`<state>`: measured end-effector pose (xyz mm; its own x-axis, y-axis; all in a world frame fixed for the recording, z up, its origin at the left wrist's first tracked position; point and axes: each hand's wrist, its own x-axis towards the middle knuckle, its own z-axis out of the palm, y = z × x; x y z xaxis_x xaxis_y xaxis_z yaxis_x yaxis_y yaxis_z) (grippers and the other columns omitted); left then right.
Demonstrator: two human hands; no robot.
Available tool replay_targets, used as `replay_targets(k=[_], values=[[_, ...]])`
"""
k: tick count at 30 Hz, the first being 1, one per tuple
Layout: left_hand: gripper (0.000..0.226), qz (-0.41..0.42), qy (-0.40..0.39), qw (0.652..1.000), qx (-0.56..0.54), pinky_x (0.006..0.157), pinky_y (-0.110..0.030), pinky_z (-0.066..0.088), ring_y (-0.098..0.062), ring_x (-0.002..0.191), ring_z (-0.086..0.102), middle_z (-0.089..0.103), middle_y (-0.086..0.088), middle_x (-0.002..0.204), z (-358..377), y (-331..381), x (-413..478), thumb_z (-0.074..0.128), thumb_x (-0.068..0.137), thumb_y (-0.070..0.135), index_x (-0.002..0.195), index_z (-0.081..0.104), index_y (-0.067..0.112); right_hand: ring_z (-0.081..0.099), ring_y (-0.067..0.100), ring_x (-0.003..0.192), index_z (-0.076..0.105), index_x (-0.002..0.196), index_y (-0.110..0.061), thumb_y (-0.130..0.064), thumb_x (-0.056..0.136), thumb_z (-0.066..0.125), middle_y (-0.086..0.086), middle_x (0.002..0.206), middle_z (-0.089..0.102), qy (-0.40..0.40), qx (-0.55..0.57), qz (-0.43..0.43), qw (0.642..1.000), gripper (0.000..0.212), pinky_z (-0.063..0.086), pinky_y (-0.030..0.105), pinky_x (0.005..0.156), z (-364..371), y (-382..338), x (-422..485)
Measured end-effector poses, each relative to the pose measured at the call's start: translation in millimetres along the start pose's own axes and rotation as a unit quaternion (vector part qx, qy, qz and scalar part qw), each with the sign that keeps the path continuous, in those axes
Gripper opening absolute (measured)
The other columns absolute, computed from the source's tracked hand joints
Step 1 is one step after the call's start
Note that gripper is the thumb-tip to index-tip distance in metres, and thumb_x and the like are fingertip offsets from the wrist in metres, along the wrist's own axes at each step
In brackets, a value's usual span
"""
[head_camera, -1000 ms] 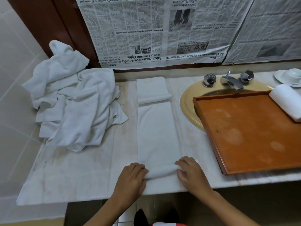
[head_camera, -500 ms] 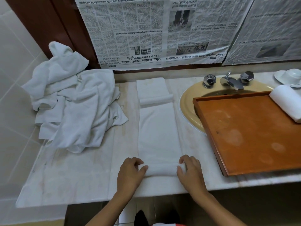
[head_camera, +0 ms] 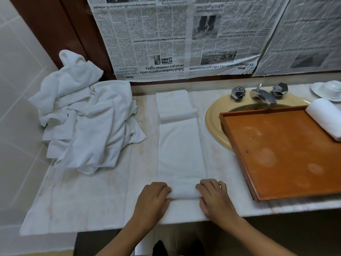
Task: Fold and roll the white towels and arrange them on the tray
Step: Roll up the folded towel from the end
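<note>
On the pale marble tabletop [head_camera: 83, 206], a heap of crumpled white towels [head_camera: 86, 122] is piled at the left and a long folded white towel [head_camera: 180, 148] is laid along the middle. A rectangular orange-brown wooden tray [head_camera: 276, 159] is set at the right.

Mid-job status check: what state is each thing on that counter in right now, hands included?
long towel, folded strip flat on the counter, near end partly rolled, far end folded over.
left hand, grips the roll's left end.
right hand, grips the roll's right end.
towel pile, crumpled, unfolded.
rolled towel, finished, on the tray's far right.
tray, set across the sink.
tap, no water seen running.
</note>
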<state>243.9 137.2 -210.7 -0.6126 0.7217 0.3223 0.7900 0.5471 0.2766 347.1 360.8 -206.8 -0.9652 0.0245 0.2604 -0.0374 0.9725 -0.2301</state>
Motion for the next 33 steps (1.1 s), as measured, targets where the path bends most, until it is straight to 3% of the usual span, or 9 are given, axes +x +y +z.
replay_targets(k=[5, 9, 12, 15, 17, 20, 23, 29, 33], values=[[0.028, -0.058, -0.042, 0.995, -0.063, 0.071, -0.022, 0.049, -0.007, 0.084, 0.062, 0.068, 0.012, 0.094, -14, -10, 10, 0.061, 0.082, 0.044, 0.100, 0.070, 0.024, 0.059, 0.015, 0.095, 0.067, 0.107, -0.020, -0.023, 0.084, 0.050, -0.008, 0.105, 0.063, -0.082, 0.088, 0.070, 0.990, 0.029, 0.046, 0.035, 0.084, -8, 5, 15], [0.010, -0.189, -0.083, 0.956, -0.210, 0.081, -0.020, 0.050, 0.001, 0.088, 0.062, 0.068, 0.024, 0.099, -25, -9, 9, 0.066, 0.089, 0.038, 0.099, 0.065, 0.042, 0.051, 0.009, 0.103, 0.056, 0.109, -0.034, -0.023, 0.096, 0.052, -0.011, 0.111, 0.055, -0.164, 0.257, 0.208, 0.929, 0.018, 0.040, 0.016, 0.086, -18, 2, 14], [0.012, -0.184, -0.100, 0.959, -0.190, 0.086, -0.021, 0.047, 0.000, 0.093, 0.060, 0.067, 0.020, 0.102, -17, -8, 8, 0.062, 0.091, 0.039, 0.102, 0.067, 0.036, 0.053, 0.008, 0.093, 0.053, 0.096, -0.035, -0.019, 0.092, 0.057, -0.004, 0.104, 0.056, -0.136, 0.279, 0.255, 0.916, 0.017, 0.040, 0.011, 0.072, -14, -7, 13], [0.034, -0.190, -0.082, 0.972, -0.113, 0.079, -0.021, 0.046, -0.008, 0.093, 0.057, 0.063, 0.012, 0.101, -12, -2, 9, 0.050, 0.087, 0.050, 0.104, 0.069, 0.028, 0.045, 0.008, 0.095, 0.056, 0.099, -0.031, -0.021, 0.090, 0.058, -0.006, 0.106, 0.052, -0.088, 0.202, 0.281, 0.934, 0.013, 0.036, 0.011, 0.073, -10, -19, 16], [0.015, -0.138, -0.027, 0.988, -0.059, 0.064, -0.024, 0.046, -0.015, 0.080, 0.056, 0.061, 0.005, 0.092, -11, 3, 8, 0.069, 0.079, 0.029, 0.092, 0.071, 0.022, 0.040, 0.010, 0.101, 0.061, 0.103, -0.027, -0.022, 0.087, 0.063, -0.006, 0.109, 0.049, -0.051, 0.102, 0.279, 0.954, 0.017, 0.035, 0.017, 0.081, -9, -27, 18], [0.033, -0.053, 0.024, 0.998, -0.029, 0.053, -0.026, 0.037, -0.018, 0.067, 0.050, 0.060, 0.000, 0.085, -8, 14, 4, 0.073, 0.058, -0.010, 0.078, 0.067, 0.015, 0.052, 0.017, 0.083, 0.067, 0.090, -0.020, -0.010, 0.063, 0.083, -0.001, 0.094, 0.059, 0.004, 0.051, 0.222, 0.974, 0.032, 0.048, 0.027, 0.066, -6, -31, 16], [0.025, -0.001, 0.033, 0.999, -0.014, 0.060, -0.025, 0.035, -0.018, 0.073, 0.052, 0.063, 0.000, 0.091, -6, 21, -7, 0.062, 0.065, -0.003, 0.081, 0.067, 0.015, 0.053, 0.017, 0.070, 0.068, 0.082, -0.018, -0.004, 0.053, 0.086, 0.000, 0.083, 0.061, 0.020, 0.012, 0.128, 0.992, 0.037, 0.046, 0.028, 0.056, -2, -29, 6], [0.029, 0.021, -0.001, 1.000, 0.023, 0.079, -0.028, 0.042, -0.021, 0.095, 0.060, 0.065, -0.004, 0.109, 2, 11, -12, 0.058, 0.077, 0.021, 0.104, 0.066, 0.014, 0.058, 0.022, 0.089, 0.064, 0.102, -0.019, -0.027, 0.059, 0.082, 0.003, 0.104, 0.064, -0.015, -0.036, 0.069, 0.997, 0.047, 0.050, 0.038, 0.076, -2, -21, -7], [0.033, -0.005, -0.033, 0.999, -0.010, 0.075, -0.029, 0.049, -0.020, 0.085, 0.066, 0.071, -0.001, 0.097, -8, 5, 11, 0.052, 0.077, 0.026, 0.100, 0.071, 0.015, 0.059, 0.025, 0.090, 0.065, 0.104, -0.018, -0.015, 0.063, 0.081, 0.003, 0.105, 0.063, -0.020, -0.036, 0.035, 0.999, 0.044, 0.046, 0.039, 0.078, -3, -9, 6]])
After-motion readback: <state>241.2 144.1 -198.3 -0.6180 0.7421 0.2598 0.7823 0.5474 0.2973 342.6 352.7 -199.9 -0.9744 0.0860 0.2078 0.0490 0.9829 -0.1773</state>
